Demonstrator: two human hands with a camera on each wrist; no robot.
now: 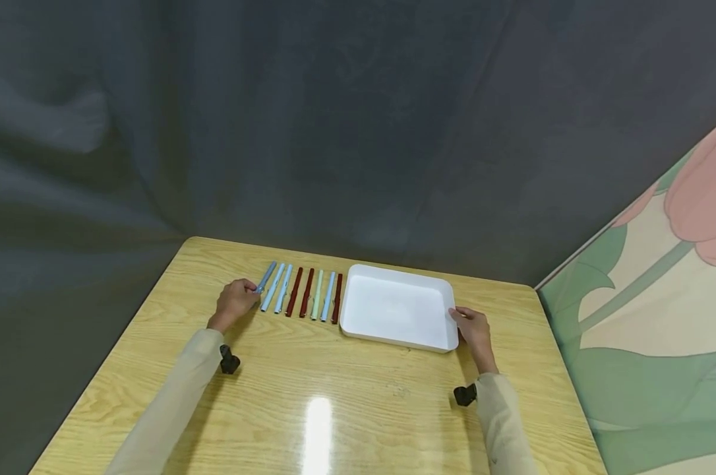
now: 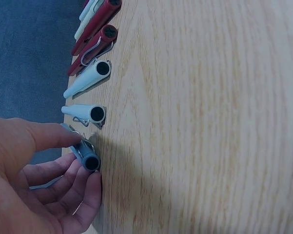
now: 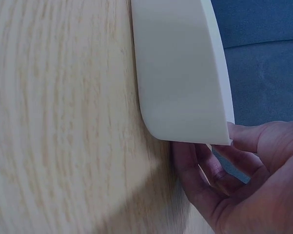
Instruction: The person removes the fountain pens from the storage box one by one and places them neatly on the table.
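Several clip-on pens lie side by side in a row at the table's far side. At the row's left end, my left hand (image 1: 237,302) pinches a grey-blue pen (image 2: 85,155) between thumb and fingers; its capped end points toward me. Beside it are two light blue pens (image 1: 272,288), two dark red pens (image 1: 295,292), then a pale green pen (image 1: 317,295), another light blue pen (image 1: 328,297) and a dark red pen (image 1: 337,299). Right of the row stands a white tray (image 1: 396,307), nothing in it. My right hand (image 1: 475,333) grips the tray's right side wall, thumb at the rim.
The wooden table (image 1: 263,409) ends at a dark grey curtain (image 1: 358,132) along the back and left. A floral cloth (image 1: 643,316) hangs on the right. Each wrist carries a small black camera (image 1: 229,361). Glare lies on the near tabletop.
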